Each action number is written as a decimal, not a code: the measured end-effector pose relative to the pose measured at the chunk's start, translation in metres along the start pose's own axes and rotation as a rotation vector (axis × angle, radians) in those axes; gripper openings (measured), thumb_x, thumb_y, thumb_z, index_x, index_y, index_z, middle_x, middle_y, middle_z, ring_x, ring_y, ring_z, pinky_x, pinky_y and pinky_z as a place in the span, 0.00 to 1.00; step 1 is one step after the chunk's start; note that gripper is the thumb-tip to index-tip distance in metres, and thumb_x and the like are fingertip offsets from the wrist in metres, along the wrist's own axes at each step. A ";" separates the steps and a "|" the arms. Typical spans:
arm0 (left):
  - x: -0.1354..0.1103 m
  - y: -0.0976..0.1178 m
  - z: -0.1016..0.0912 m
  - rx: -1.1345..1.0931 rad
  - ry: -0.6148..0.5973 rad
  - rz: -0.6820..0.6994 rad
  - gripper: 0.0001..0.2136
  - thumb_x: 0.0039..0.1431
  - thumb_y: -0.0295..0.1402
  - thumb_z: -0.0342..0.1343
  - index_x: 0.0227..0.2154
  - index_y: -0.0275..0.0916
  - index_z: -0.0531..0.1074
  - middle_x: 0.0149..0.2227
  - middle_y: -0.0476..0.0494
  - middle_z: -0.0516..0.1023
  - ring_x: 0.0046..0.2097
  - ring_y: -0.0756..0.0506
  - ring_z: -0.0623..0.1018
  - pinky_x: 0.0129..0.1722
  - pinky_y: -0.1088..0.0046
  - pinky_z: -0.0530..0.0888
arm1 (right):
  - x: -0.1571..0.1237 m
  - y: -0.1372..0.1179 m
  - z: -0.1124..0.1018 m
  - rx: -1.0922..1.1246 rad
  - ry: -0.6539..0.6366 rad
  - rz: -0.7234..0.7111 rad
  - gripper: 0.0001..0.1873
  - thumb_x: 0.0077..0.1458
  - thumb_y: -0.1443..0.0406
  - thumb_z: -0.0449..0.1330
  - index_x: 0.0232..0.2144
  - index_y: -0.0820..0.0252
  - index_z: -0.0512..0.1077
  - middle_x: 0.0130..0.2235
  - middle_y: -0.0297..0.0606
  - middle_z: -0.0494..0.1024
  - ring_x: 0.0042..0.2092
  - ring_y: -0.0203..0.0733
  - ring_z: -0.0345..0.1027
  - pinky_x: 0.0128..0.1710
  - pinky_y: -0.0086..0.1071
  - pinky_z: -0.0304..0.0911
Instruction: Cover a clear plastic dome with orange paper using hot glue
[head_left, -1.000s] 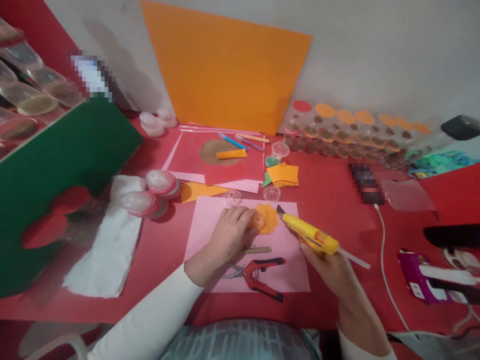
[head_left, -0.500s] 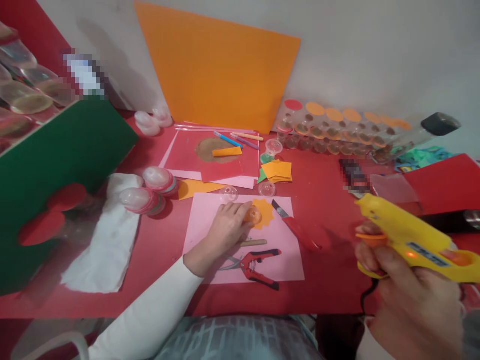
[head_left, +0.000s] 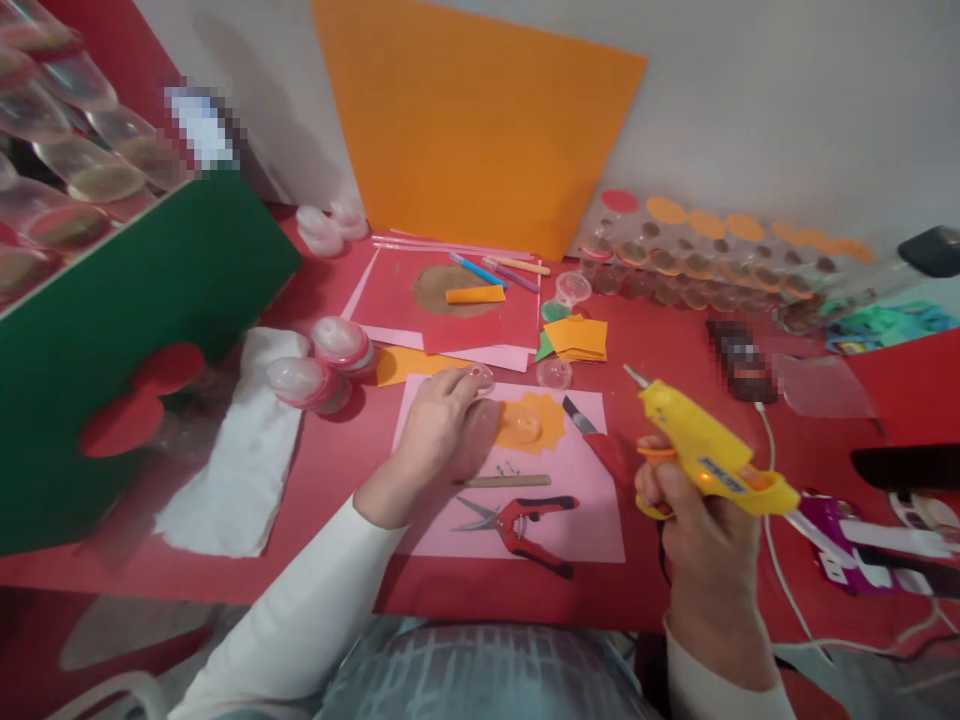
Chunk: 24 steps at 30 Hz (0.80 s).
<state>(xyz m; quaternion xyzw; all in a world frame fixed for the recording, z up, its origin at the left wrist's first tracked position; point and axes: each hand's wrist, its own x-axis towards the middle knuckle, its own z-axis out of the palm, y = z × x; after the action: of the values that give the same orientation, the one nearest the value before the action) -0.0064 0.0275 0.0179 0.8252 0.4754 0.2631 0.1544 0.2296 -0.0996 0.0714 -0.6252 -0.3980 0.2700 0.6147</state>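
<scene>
L hand [head_left: 442, 428] has come off the orange cutout [head_left: 553, 418] & now lies palm-down on the pink sheet [head_left: 592, 500], fingers loose, gripping nothing. Its fingertips sit by a small clear dome [head_left: 480, 377]; touching or not, can't tell. The cutout, w/ a second dome [head_left: 523, 426] on its middle, lies uncovered just right of that hand. Red knife [head_left: 604, 448] lies between the hands. R hand [head_left: 701, 520], closed round the yellow glue gun [head_left: 705, 458], has swung back in from far right. It is held above the counter [head_left: 660, 340], nozzle up-left, so gun & cutout are near again.
</scene>
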 end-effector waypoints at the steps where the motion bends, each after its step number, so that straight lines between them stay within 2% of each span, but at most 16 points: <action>1: 0.000 -0.002 -0.003 -0.005 0.002 -0.012 0.10 0.66 0.26 0.56 0.46 0.42 0.78 0.44 0.40 0.83 0.47 0.40 0.82 0.49 0.63 0.78 | -0.003 0.011 -0.006 -0.023 -0.053 0.023 0.11 0.58 0.57 0.68 0.37 0.58 0.78 0.23 0.31 0.73 0.21 0.34 0.64 0.19 0.28 0.62; 4: 0.000 -0.003 -0.008 -0.029 -0.017 -0.002 0.08 0.65 0.27 0.56 0.40 0.42 0.79 0.39 0.43 0.82 0.44 0.42 0.82 0.44 0.68 0.79 | -0.009 0.031 -0.023 -0.080 -0.086 0.064 0.14 0.58 0.54 0.69 0.37 0.59 0.79 0.22 0.31 0.73 0.20 0.34 0.63 0.17 0.28 0.60; 8: -0.001 -0.002 -0.014 -0.079 -0.047 0.022 0.06 0.65 0.29 0.57 0.34 0.42 0.78 0.35 0.44 0.80 0.38 0.44 0.80 0.37 0.71 0.77 | -0.005 0.032 -0.034 -0.066 -0.075 0.039 0.09 0.59 0.58 0.69 0.37 0.58 0.81 0.25 0.33 0.75 0.22 0.34 0.65 0.19 0.29 0.62; 13: 0.001 -0.006 -0.025 -0.086 -0.045 -0.066 0.05 0.65 0.31 0.56 0.35 0.40 0.77 0.30 0.48 0.77 0.30 0.47 0.75 0.31 0.74 0.72 | 0.006 0.013 -0.016 0.038 -0.049 0.001 0.06 0.58 0.62 0.69 0.38 0.55 0.80 0.36 0.37 0.82 0.22 0.32 0.65 0.20 0.29 0.61; 15: 0.002 -0.009 -0.029 -0.093 0.008 -0.101 0.06 0.65 0.31 0.55 0.36 0.40 0.77 0.29 0.49 0.76 0.29 0.48 0.73 0.31 0.73 0.72 | 0.009 0.005 -0.005 0.099 -0.096 0.014 0.05 0.58 0.62 0.69 0.37 0.55 0.80 0.33 0.36 0.81 0.21 0.32 0.64 0.19 0.29 0.61; 17: 0.003 -0.012 -0.030 -0.101 0.081 -0.120 0.05 0.65 0.31 0.55 0.38 0.40 0.77 0.29 0.49 0.75 0.30 0.47 0.73 0.33 0.72 0.73 | 0.011 0.002 0.004 0.148 -0.148 0.051 0.06 0.58 0.61 0.69 0.36 0.56 0.80 0.29 0.34 0.78 0.20 0.32 0.62 0.18 0.28 0.59; 20: 0.002 -0.019 -0.028 -0.086 0.158 -0.140 0.07 0.64 0.30 0.57 0.44 0.39 0.75 0.33 0.46 0.75 0.35 0.44 0.76 0.38 0.68 0.76 | 0.011 0.009 0.010 0.186 -0.159 0.116 0.06 0.58 0.61 0.68 0.36 0.58 0.79 0.27 0.32 0.75 0.21 0.32 0.62 0.18 0.28 0.58; 24: 0.001 -0.025 -0.016 -0.060 0.123 -0.142 0.17 0.61 0.31 0.64 0.53 0.41 0.72 0.46 0.41 0.75 0.44 0.41 0.78 0.46 0.61 0.79 | 0.010 0.033 0.009 0.200 -0.225 0.199 0.08 0.61 0.60 0.67 0.40 0.58 0.78 0.21 0.28 0.69 0.21 0.32 0.59 0.19 0.26 0.56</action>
<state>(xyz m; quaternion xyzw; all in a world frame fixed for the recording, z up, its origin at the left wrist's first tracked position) -0.0328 0.0404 0.0184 0.7668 0.5331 0.3157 0.1680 0.2334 -0.0840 0.0400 -0.5630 -0.3714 0.4360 0.5958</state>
